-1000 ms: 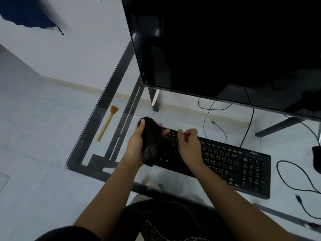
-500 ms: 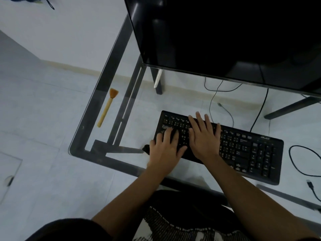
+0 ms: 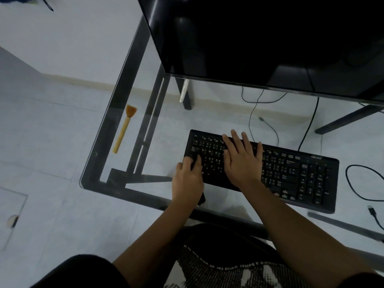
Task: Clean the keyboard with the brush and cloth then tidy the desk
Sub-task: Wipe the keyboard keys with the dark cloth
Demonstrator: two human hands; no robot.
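Wiping the keyboard [image 3: 291, 173]: left hand [image 3: 188, 181] bunches the cloth [image 3: 201, 199], right hand [image 3: 242, 161] flat, empty; brush [image 3: 124, 129] lies far left, tidying remains.

Glass desk [image 3: 116, 113], pale tiled floor [image 3: 41, 125]

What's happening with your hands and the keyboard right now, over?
Left hand shut on dark cloth, at keyboard left end. Right hand flat, open on keys. Brush lies unused, far left on glass desk. Nothing in the way.
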